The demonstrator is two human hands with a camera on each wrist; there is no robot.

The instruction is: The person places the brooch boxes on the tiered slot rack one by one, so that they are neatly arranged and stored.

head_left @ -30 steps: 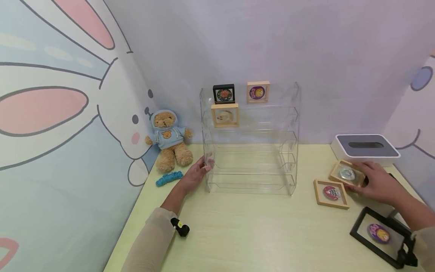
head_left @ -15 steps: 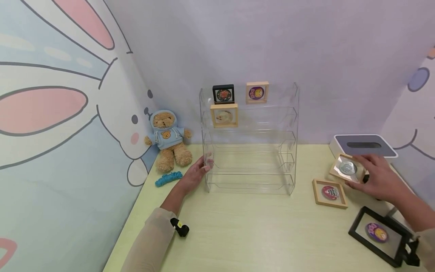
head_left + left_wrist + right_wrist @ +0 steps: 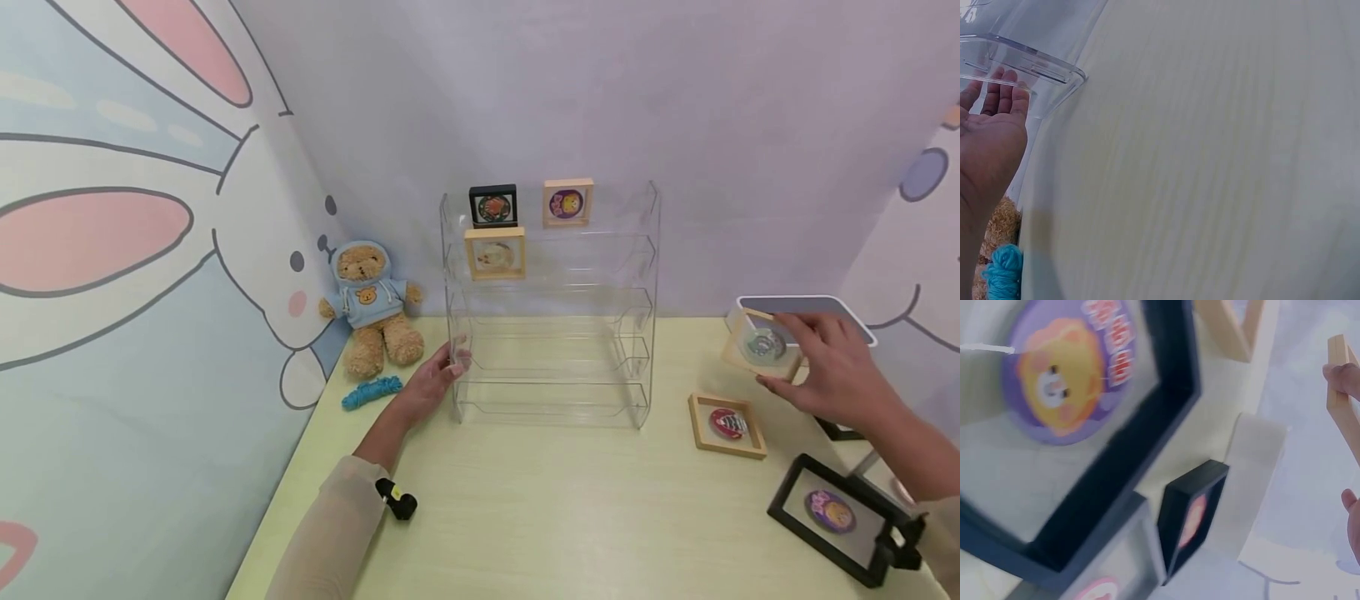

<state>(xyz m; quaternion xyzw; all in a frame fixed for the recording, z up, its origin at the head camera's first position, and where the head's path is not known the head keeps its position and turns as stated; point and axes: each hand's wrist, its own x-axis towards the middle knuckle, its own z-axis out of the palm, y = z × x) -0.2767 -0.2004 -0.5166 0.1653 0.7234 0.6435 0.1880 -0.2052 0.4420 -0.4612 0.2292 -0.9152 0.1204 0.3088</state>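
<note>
My right hand pinches a light wooden display frame holding a round silver disc, raised above the table before the tissue box. In the right wrist view this wooden frame appears edge-on between the fingers. My left hand rests its fairly straight fingers against the left side of a clear acrylic tiered rack. The left wrist view shows those fingers at the clear panel. On the rack sit a small black frame, a wooden frame with a purple badge and another wooden frame.
A wooden frame with a red badge and a black frame with a purple badge lie at right. Behind stands a white-rimmed tissue box. A teddy bear and blue cord are left of the rack.
My right hand has lifted the wooden frame with the silver disc off the table and tilted it more upright. The left hand stays at the rack's side.
</note>
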